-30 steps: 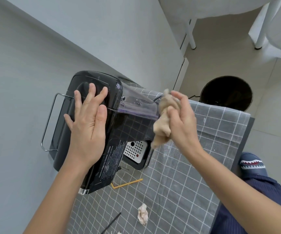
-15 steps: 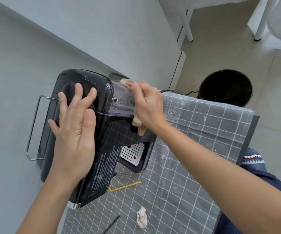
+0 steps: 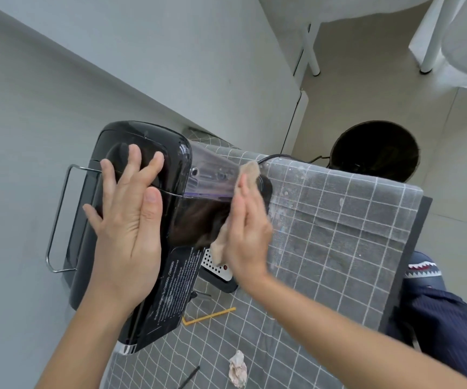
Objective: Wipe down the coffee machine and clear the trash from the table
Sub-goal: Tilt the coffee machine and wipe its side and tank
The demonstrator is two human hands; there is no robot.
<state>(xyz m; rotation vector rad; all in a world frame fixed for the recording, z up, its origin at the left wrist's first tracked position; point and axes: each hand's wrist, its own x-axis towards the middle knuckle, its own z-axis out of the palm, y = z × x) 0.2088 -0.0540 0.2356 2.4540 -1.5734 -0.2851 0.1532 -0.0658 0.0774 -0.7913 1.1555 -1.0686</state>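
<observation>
Wire rail [image 3: 58, 217] juts off the far-left side of the coffee machine [image 3: 142, 147], chrome, bent in a loop.

Left hand [image 3: 127, 220] lies flat on the machine's glossy black top, palm down, fingers straight and spread, thumb along the right edge of the lid. It holds nothing; it presses on the housing. Forearm comes up from the lower left.

Coffee machine stands on the checked grey tablecloth [image 3: 339, 234], hard against the wall at the table's left end. Clear water tank [image 3: 212, 178] sits on its right flank. White perforated drip tray [image 3: 218, 265] shows below the hands.

Right hand [image 3: 247, 228] is edge-on to the camera, fingers straight and together, pressing a beige cloth [image 3: 247, 171] flat against the tank and the machine's side. The cloth pokes out above the fingertips and hangs below the palm. The hand is slightly blurred, so how much cloth lies under it is hard to say.

On the tablecloth near the front: a yellow stick [image 3: 210, 315] just beside the machine's base, a thin black stick [image 3: 189, 377] at the bottom edge, and a crumpled paper wad [image 3: 238, 369] to its right.

On the floor past the table's far edge, a round dark bin [image 3: 375, 150], mouth open upward; its inside reads only as black.

Lower right: a dark striped trouser leg [image 3: 445, 327] and a slipper with a shark-tooth print [image 3: 423, 269].
</observation>
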